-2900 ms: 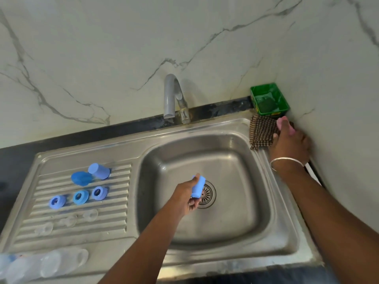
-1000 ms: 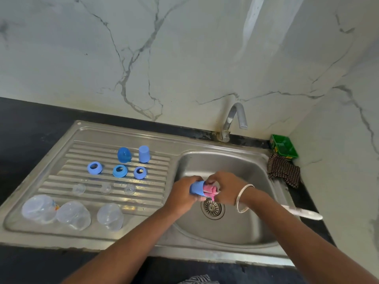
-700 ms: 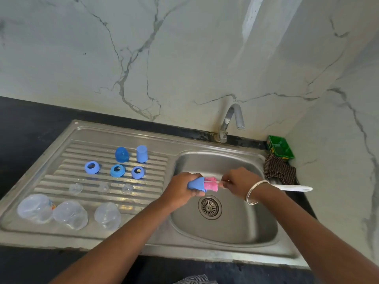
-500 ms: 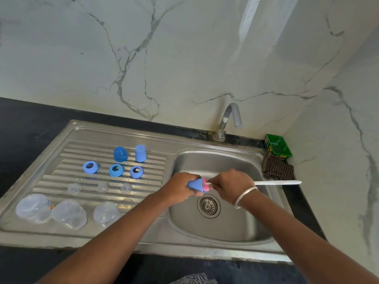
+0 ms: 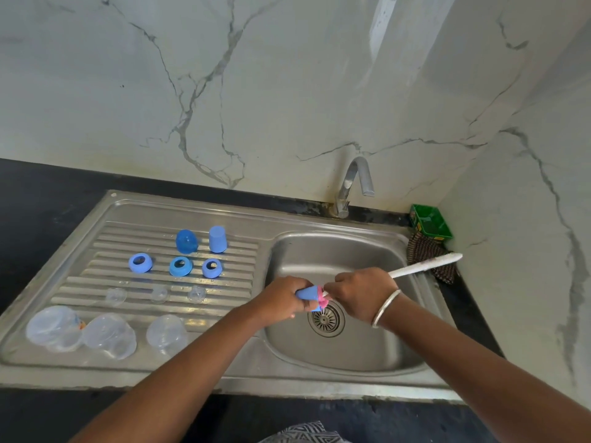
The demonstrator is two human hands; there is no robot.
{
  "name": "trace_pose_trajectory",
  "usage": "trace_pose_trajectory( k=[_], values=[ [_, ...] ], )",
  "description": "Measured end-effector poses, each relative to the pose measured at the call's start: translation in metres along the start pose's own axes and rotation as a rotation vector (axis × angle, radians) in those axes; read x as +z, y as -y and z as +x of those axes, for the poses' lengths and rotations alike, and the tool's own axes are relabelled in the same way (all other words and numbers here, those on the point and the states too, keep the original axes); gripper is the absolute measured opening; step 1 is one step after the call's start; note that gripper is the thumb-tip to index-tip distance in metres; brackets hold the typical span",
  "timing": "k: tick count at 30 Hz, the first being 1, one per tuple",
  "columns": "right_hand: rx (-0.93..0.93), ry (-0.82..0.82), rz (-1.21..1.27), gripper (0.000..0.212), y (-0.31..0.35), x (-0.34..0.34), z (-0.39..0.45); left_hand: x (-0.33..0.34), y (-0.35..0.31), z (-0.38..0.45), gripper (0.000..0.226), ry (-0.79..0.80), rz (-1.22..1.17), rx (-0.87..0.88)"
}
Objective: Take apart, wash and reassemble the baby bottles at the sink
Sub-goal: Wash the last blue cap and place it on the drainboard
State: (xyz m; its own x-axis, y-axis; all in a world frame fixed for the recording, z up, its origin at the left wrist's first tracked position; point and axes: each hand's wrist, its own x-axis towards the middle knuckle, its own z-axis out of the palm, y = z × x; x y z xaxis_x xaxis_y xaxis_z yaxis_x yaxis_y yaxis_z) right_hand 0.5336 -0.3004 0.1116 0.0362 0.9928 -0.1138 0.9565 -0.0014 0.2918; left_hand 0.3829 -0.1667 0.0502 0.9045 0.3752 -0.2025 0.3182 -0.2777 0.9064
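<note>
Over the sink basin (image 5: 348, 260), my left hand (image 5: 279, 298) grips a light blue bottle cap (image 5: 307, 293) on its side. My right hand (image 5: 361, 294) holds a white-handled bottle brush (image 5: 425, 265); its pink sponge head (image 5: 323, 300) sits at the cap's mouth. On the ribbed drainboard (image 5: 96, 251) stand two more blue caps (image 5: 218, 239), three blue collar rings (image 5: 180, 266), three clear teats (image 5: 159, 294) and three clear bottles (image 5: 110, 335) lying down.
The tap (image 5: 353, 183) stands behind the basin with no water running. A green tray (image 5: 431, 222) and a checked cloth (image 5: 427, 255) lie in the right corner by the marble wall. The drain (image 5: 327, 319) sits below my hands. Black counter surrounds the sink.
My right hand brought the brush from the right corner to the cap. Over the last second the brush slid in and out of the cap, and its handle now tilts up to the right.
</note>
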Motion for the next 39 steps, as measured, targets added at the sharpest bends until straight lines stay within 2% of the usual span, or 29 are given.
trace_pose_trajectory(
  k=[2,3,6,7,8,9,11,13,15,17,20,24,27,29,31,33,35,37,39],
  values=[
    [0.257,0.124,0.172,0.02,0.013,-0.001,0.003,0.003,0.009,0.002,0.037,-0.121,0.13,0.149],
    [0.398,0.192,0.396,0.023,0.019,-0.001,0.005,0.003,0.013,0.003,0.04,-0.172,0.182,0.217],
    [0.794,0.37,1.387,0.031,0.021,-0.007,0.009,-0.002,0.018,0.008,0.044,-0.269,0.351,0.427],
    [0.895,0.476,1.593,0.03,0.019,-0.01,0.007,-0.003,0.019,0.009,0.045,-0.275,0.399,0.478],
    [0.946,0.559,1.691,0.029,0.018,-0.013,0.004,-0.005,0.02,0.008,0.046,-0.276,0.437,0.515],
    [0.936,0.588,1.701,0.028,0.017,-0.015,0.002,-0.006,0.021,0.008,0.046,-0.272,0.464,0.532],
    [0.832,0.472,1.547,0.03,0.016,-0.018,0.003,-0.009,0.023,0.011,0.048,-0.24,0.482,0.516],
    [0.651,0.239,1.097,0.027,0.019,-0.021,0.004,-0.008,0.021,0.014,0.047,-0.211,0.411,0.473],
    [0.448,0.076,0.509,0.029,0.019,-0.022,0.003,-0.009,0.013,0.013,0.039,-0.171,0.191,0.367],
    [0.259,-0.119,0.242,0.028,0.015,-0.016,-0.005,-0.016,0.01,0.01,0.031,-0.053,-0.057,0.223],
    [0.041,-0.315,0.161,0.017,0.0,0.001,-0.018,-0.024,0.003,0.002,0.047,0.151,-0.278,0.081],
    [-0.114,-0.459,0.111,0.019,-0.02,0.009,-0.023,-0.028,-0.001,0.0,0.054,0.218,-0.301,0.026],
    [-0.06,-0.431,0.075,0.017,-0.012,0.011,-0.02,-0.022,-0.003,-0.001,0.04,0.203,-0.08,0.073],
    [0.035,-0.313,0.053,0.016,0.002,0.011,-0.018,-0.013,-0.003,-0.002,0.033,0.137,0.238,0.123],
    [0.156,-0.1,0.099,0.018,0.015,0.01,-0.014,-0.004,0.002,-0.004,0.032,0.056,0.503,0.188],
    [0.327,0.117,0.311,0.025,0.025,0.008,-0.01,0.001,0.013,-0.007,0.037,0.003,0.538,0.251],
    [0.494,0.231,0.822,0.021,0.033,0.005,-0.008,0.001,0.023,-0.009,0.037,-0.031,0.421,0.244],
    [0.647,0.268,1.361,0.02,0.035,0.002,-0.012,-0.001,0.027,-0.011,0.034,-0.069,0.274,0.184],
    [0.733,0.348,1.596,0.024,0.03,-0.001,-0.021,-0.002,0.028,-0.012,0.031,-0.086,0.167,0.165]
  ],
)
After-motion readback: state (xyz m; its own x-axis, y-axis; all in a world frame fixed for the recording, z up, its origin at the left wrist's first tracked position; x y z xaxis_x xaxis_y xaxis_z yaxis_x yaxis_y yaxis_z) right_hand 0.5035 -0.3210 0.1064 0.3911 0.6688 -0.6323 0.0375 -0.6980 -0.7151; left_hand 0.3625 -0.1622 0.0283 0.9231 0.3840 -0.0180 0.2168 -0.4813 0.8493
